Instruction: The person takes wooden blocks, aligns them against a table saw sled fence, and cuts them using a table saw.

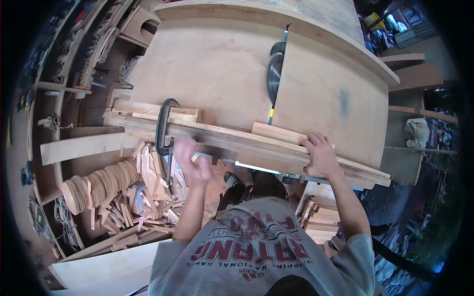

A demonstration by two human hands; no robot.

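Observation:
My right hand is wrapped over a long wooden board lying across the front of the saw table, thumb on the near side. Its fingertips reach the right end of a short wooden strip lying along the board's far side. Smeared by motion, my left hand is just right of a dark C-clamp; its fingers are too blurred to read. The clamp grips the long board's left part beside a wooden block. Beyond the strip, a circular saw blade stands up through the table top.
A raised wooden rail runs along the table's far edge. At lower left are a pile of offcuts and a row of rounded wood pieces. Stacked wood is below my right arm. Shelves with tools line the left.

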